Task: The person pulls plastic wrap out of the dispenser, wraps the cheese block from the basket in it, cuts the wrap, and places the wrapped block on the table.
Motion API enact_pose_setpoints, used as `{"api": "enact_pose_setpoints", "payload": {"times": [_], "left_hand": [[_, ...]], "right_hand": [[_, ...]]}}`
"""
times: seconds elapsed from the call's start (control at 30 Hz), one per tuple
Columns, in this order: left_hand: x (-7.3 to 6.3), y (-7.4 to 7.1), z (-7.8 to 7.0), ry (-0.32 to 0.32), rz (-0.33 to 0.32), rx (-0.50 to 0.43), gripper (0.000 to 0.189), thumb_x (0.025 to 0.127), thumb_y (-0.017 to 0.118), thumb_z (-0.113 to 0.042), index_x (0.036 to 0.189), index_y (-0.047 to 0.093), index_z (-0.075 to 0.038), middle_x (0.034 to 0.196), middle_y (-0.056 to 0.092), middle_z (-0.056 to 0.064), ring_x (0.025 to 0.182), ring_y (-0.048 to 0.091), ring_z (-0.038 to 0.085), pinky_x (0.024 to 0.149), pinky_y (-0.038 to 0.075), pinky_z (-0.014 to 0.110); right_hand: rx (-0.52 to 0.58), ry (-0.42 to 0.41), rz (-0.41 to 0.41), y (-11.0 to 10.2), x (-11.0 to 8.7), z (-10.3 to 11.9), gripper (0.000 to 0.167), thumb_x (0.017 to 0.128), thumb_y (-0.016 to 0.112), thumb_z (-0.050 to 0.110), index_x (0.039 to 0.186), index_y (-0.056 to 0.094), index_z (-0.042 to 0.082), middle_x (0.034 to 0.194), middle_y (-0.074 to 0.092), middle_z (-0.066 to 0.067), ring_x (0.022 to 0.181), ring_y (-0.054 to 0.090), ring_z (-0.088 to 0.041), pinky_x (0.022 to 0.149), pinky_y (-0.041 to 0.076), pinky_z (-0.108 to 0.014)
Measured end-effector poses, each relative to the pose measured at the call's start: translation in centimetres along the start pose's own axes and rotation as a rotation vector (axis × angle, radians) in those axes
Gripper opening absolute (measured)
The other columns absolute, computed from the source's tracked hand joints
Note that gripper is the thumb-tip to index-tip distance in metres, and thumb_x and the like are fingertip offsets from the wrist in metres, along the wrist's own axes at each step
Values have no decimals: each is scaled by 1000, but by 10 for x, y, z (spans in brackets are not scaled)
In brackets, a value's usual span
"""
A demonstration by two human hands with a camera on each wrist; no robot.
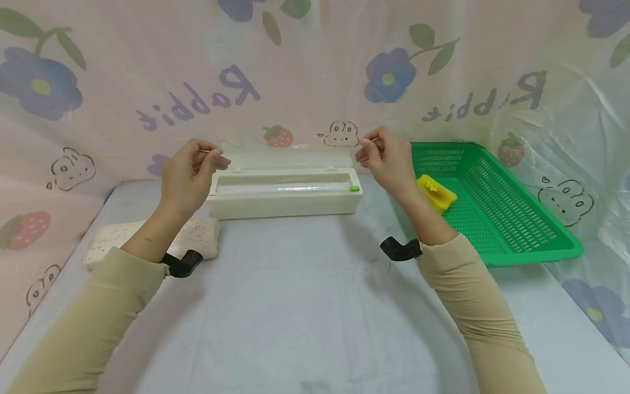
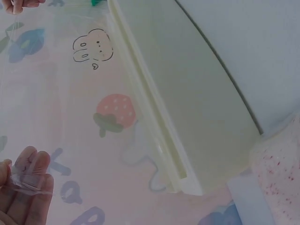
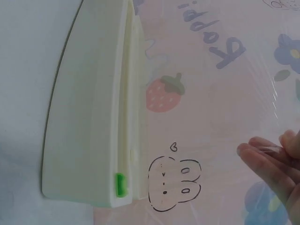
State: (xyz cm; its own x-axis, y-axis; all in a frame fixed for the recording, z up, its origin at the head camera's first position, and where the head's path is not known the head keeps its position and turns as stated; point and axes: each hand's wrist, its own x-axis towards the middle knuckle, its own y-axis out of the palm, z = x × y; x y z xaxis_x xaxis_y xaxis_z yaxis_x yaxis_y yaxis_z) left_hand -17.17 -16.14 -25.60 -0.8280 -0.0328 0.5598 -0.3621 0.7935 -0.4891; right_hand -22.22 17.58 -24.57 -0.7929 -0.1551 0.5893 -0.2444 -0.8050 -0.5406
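Note:
A thin sheet of clear cling film (image 3: 274, 105) spans the space between my two hands, above and behind a cream cling film dispenser (image 1: 285, 207). My left hand (image 1: 189, 178) pinches one corner of the film between thumb and fingers, at the dispenser's left end. Another corner is pinched by my right hand (image 1: 389, 164), beyond the right end. The dispenser's clear lid (image 1: 290, 157) stands raised at the back, and its long slot faces up. A small green slider (image 1: 354, 189) sits at the slot's right end. Most of the film is hard to see.
A wrapped, pale, red-speckled block (image 1: 197, 238) lies at the left, partly behind my left forearm. At the right stands a green basket (image 1: 541, 224) with a yellow object (image 1: 438, 195) inside. A patterned curtain (image 1: 305, 71) hangs behind the white tabletop (image 1: 295, 306).

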Motion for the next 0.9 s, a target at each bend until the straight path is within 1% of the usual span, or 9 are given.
{"api": "enact_pose_setpoints", "payload": {"times": [0.17,0.27,0.37,0.43,0.53,0.63,0.7,0.77,0.9], "left_hand": [[4,-5,-7,18,-8,15,24,99,52,-19,104,60,3,94,73,19,72,55,-22,72,45,3],[5,-6,-10,54,-24,16,23,99,53,-17,103,61,5,91,73,20,71,53,-23,70,44,2],[7,-8,-13,88,-39,-1,24,98,54,-17,103,61,5,90,72,22,71,52,-25,70,43,1],[7,-10,-15,103,-50,-10,23,98,54,-16,102,61,6,90,71,23,71,52,-25,70,42,1],[8,-13,-20,118,-66,-3,22,98,54,-14,101,61,7,89,71,23,71,52,-25,69,42,0],[9,-16,-25,127,-82,13,22,98,54,-13,100,61,8,89,72,22,70,52,-26,62,41,2],[10,-17,-27,128,-94,17,22,98,53,-13,100,61,8,89,72,23,70,51,-26,58,39,3],[11,-18,-29,129,-105,7,23,98,54,-13,100,61,8,89,71,24,70,52,-25,57,40,3],[13,-21,-34,139,-131,-19,25,98,54,-15,100,62,9,88,71,24,70,54,-23,63,44,2]], "right_hand": [[32,13,-19,-4,2,4,19,96,55,9,98,56,-10,85,70,-25,73,70,-35,61,52,-12],[32,1,-33,-6,3,6,18,96,56,7,97,56,-11,84,70,-25,72,70,-35,61,53,-15],[22,-1,-42,-9,4,8,18,96,55,8,97,55,-11,84,70,-24,72,70,-32,62,54,-15],[19,0,-46,-11,5,10,19,97,55,9,98,56,-10,84,71,-23,70,71,-25,63,54,-16],[19,7,-48,-14,7,14,19,97,55,10,98,56,-9,85,71,-23,67,69,-9,64,54,-15],[40,8,-57,-17,9,17,17,96,55,9,98,56,-8,85,70,-24,64,65,3,64,55,-16],[49,8,-63,-18,10,20,16,96,56,8,98,56,-8,85,70,-25,63,63,6,64,55,-16],[64,12,-72,-20,12,23,15,96,56,8,98,56,-7,85,70,-26,63,63,7,63,55,-16],[73,10,-88,-23,13,30,18,96,56,10,99,57,-7,86,70,-27,62,62,9,64,54,-14]]}}
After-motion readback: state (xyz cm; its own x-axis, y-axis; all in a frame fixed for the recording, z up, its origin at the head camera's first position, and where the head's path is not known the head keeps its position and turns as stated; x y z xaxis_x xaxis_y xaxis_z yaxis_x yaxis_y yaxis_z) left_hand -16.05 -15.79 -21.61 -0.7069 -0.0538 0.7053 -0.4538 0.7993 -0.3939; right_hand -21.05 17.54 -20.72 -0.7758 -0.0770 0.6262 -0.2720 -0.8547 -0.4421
